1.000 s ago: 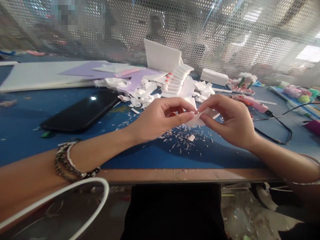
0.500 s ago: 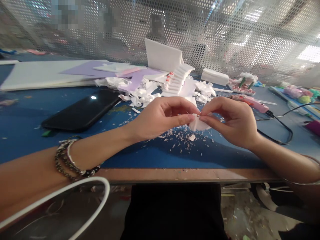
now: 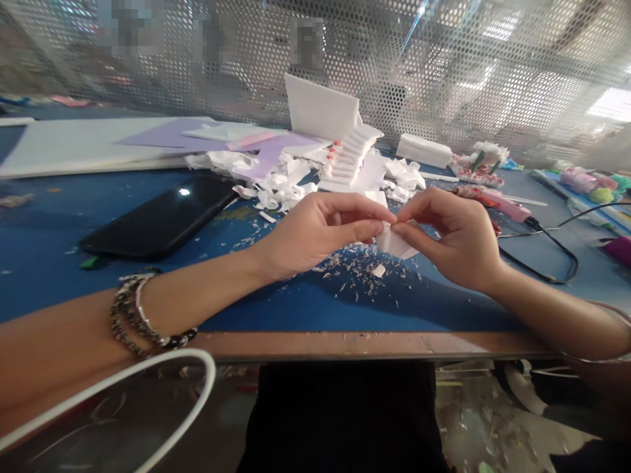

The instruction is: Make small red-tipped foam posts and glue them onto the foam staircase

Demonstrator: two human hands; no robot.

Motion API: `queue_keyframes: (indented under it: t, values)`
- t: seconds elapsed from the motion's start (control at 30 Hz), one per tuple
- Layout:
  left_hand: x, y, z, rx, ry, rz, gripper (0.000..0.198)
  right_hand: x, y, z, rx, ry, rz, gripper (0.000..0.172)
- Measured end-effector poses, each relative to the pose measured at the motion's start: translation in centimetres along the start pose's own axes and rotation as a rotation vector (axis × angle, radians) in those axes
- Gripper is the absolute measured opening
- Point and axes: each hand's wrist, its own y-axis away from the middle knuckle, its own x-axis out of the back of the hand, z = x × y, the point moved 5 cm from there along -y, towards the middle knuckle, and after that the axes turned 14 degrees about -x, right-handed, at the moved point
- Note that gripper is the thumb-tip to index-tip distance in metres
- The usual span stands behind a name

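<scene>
Both of my hands meet above the blue table (image 3: pixel 59 263) and pinch one small white paper piece (image 3: pixel 394 244) between their fingertips. My left hand (image 3: pixel 315 231) is closed on its left edge, thumb over forefinger. From the right, my right hand (image 3: pixel 451 233) grips the same piece with curled fingers. White paper shavings (image 3: pixel 362 276) lie scattered on the table just below the hands. A beaded bracelet (image 3: pixel 142 318) circles my left wrist.
A black phone (image 3: pixel 160 220) lies left of the hands. Behind them stand a white paper staircase model (image 3: pixel 348 161), torn white scraps, purple and white sheets and a white block (image 3: pixel 424 151). A pink tool (image 3: pixel 503 207) with a black cable lies right. A perforated metal screen backs the table.
The paper piece has been drawn in from a spread-out flat strip to a small bunched piece under the fingertips. My hands stayed together and shifted only slightly.
</scene>
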Motion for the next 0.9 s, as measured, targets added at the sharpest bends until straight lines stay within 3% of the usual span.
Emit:
queue_keyframes:
  t: [0.33, 0.53, 0.7, 0.83, 0.9]
  values:
    - [-0.6, 0.4, 0.8, -0.065, -0.097, 0.068, 0.029, 0.1, 0.2, -0.7, 0.091, 0.091, 0.089, 0.014]
    - [-0.3, 0.5, 1.4, -0.031, -0.245, 0.062, 0.038, 0.0, 0.1, -0.2, -0.002, -0.021, 0.013, 0.012]
    - [-0.3, 0.4, 1.1, 0.016, -0.331, -0.001, 0.035, 0.0, 0.0, 0.2, -0.051, -0.130, -0.022, 0.010]
    - [-0.2, 0.4, 0.7, 0.061, -0.294, 0.005, 0.037, 0.1, 0.0, 0.1, -0.006, -0.173, -0.038, 0.003]
    - [0.0, 0.4, 0.5, 0.082, -0.263, 0.021, 0.038, 0.1, 0.0, -0.3, 0.075, -0.136, -0.069, 0.008]
